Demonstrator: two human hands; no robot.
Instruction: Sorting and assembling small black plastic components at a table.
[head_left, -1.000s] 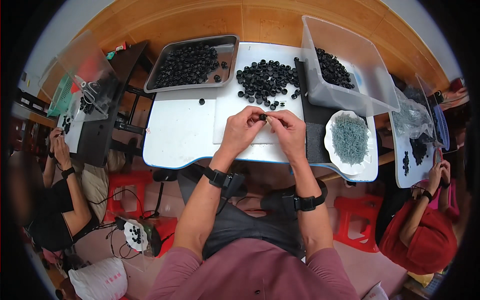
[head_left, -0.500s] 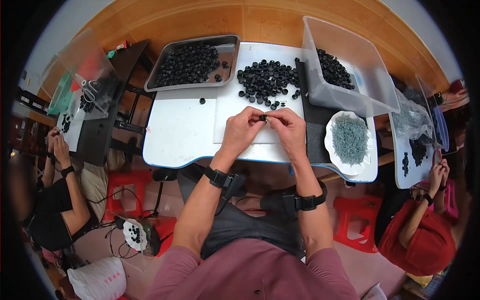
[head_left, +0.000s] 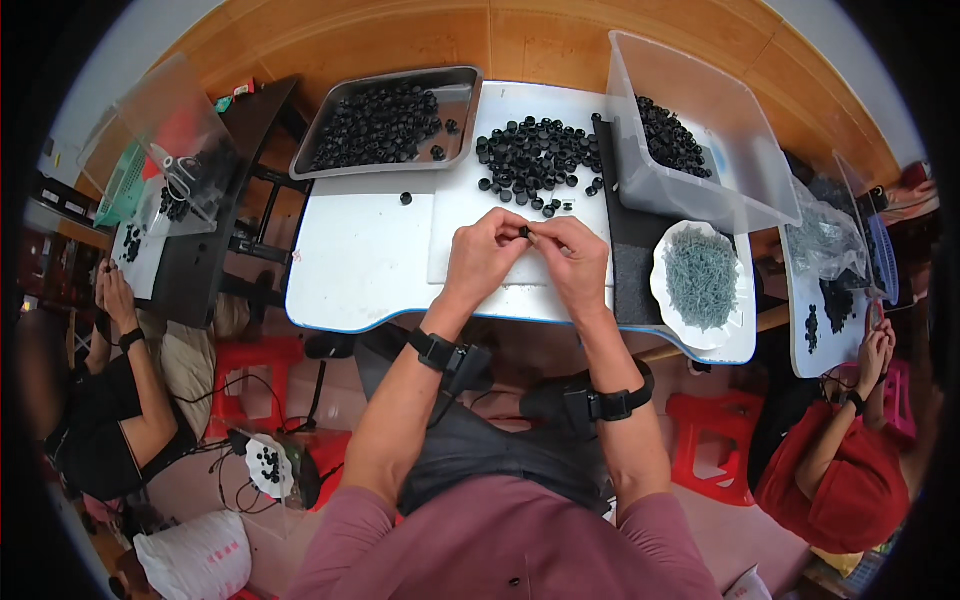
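Note:
Over the near edge of a white board (head_left: 462, 225), my left hand (head_left: 480, 258) pinches a small black round part (head_left: 524, 231) in its fingertips. My right hand (head_left: 574, 262) is closed too, its thumb and index finger pressed together right against that part; whatever sits between them is too small to make out. Just beyond both hands lies a heap of similar black round parts (head_left: 540, 155). A scalloped white dish (head_left: 660, 285) of thin grey-green pins or screws (head_left: 702, 280) stands to the right of my right hand.
A metal tray (head_left: 465, 110) of black parts is at the back left, with one loose part (head_left: 405, 198) before it. A clear plastic bin (head_left: 745, 130) with more stands back right on a dark mat (head_left: 632, 270). Co-workers sit at side tables left and right, near red stools (head_left: 715, 440).
The black part has turned slightly between my fingertips and shows less now. My hands have barely shifted, and the view has moved a little.

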